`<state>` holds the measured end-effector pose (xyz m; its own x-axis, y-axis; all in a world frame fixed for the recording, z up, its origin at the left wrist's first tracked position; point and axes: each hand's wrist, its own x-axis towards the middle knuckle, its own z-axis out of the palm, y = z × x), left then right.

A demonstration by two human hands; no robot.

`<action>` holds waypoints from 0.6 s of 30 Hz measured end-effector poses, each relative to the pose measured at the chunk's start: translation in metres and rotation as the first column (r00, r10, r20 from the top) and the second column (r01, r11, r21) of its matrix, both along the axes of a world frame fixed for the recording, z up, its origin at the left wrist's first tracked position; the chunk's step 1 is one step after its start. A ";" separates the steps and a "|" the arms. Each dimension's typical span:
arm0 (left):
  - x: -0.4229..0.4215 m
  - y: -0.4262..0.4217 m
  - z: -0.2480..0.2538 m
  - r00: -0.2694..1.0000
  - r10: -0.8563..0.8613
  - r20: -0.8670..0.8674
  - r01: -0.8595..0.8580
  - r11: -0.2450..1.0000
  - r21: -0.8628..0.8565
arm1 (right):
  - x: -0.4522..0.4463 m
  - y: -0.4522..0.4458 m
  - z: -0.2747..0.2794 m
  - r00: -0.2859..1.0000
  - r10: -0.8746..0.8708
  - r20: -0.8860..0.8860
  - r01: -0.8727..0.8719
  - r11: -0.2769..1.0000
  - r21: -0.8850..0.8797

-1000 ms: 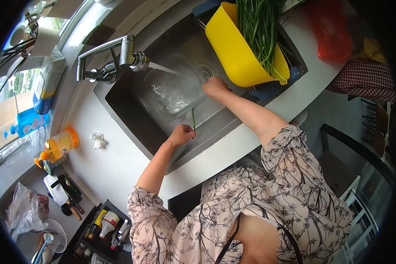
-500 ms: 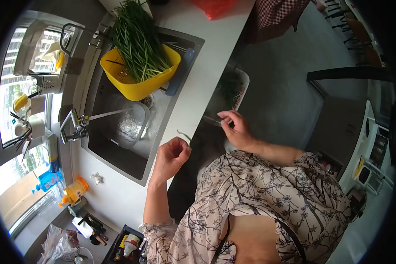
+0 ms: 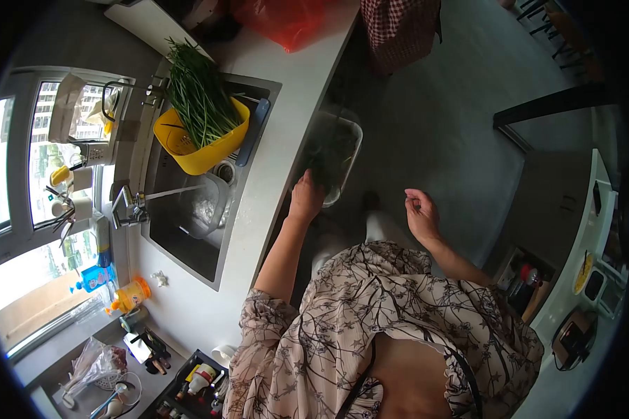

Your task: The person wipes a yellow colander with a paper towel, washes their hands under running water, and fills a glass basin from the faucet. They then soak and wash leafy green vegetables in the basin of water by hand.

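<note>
1. Hands: the left hand (image 3: 306, 201) reaches down beside the counter (image 3: 269, 150) to an open bin (image 3: 356, 155), its fingers drawn narrowly together; whether they pinch anything cannot be told. The right hand (image 3: 422, 218) hangs apart, fingers loosely curled and part open, with nothing visible in it, probably kept clear of the rim.
2. Bin: rounded, with a pale rim; dark green matter shows dimly inside, near the left fingertips. Its place close to the counter edge probably suits a short reach.
3. Chives (image 3: 201, 105): long, slender leaves, bundled in a yellow plastic basket (image 3: 206, 161) at one end of the sink (image 3: 225, 260). The high wall appears to support the bundle, and the position over the sink likely catches drips.
4. Tub (image 3: 220, 197): clear, smooth-walled and rounded at the corners, set in the grey sink where the stream from the chrome faucet (image 3: 134, 207) falls, rippling brightly.
</note>
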<state>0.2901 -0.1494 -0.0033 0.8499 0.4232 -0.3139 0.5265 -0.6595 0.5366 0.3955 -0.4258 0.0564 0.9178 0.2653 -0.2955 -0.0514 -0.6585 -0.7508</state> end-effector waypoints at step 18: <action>-0.240 0.081 0.056 0.389 0.823 -0.413 0.382 -0.552 -0.741 | -0.110 0.283 0.052 0.617 0.748 0.244 -0.778 0.626 0.049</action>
